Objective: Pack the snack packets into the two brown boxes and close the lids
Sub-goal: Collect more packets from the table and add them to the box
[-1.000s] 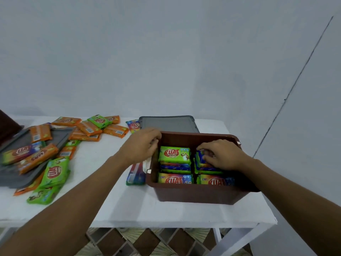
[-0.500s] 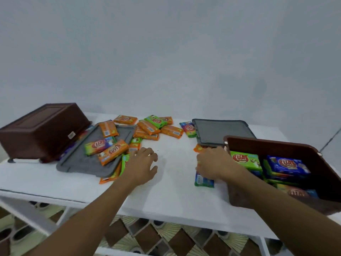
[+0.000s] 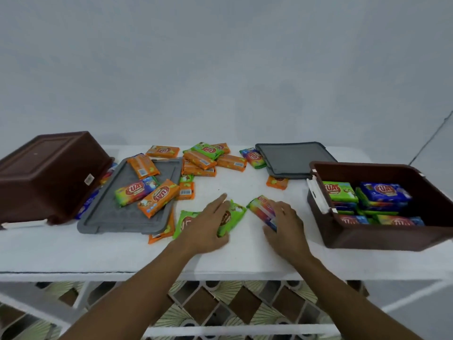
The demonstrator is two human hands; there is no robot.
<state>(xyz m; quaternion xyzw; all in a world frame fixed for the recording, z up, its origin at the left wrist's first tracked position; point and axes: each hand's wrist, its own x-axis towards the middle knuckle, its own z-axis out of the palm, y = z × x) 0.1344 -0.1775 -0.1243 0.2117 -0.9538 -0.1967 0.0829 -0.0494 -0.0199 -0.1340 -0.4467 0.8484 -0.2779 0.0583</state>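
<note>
Pale wall (image 3: 220, 69) behind white table (image 3: 98, 251), ends cropped. Upturned brown box (image 3: 49, 173) at left, cut off, partly covering packets. Open brown box (image 3: 382, 239) at right, part-filled. Left hand (image 3: 208, 227) flat, fingers straight, on green packet (image 3: 235, 214) slanting far-right. Right hand (image 3: 286, 229) over multicoloured packet (image 3: 259, 207) slanting far-left; grip blurred, cannot tell.

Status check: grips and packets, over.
Report: left grip flat on green packet; right grip holds multicolour packet. Open right box part filled; left box upside down. Nothing between right grip and right box.
</note>
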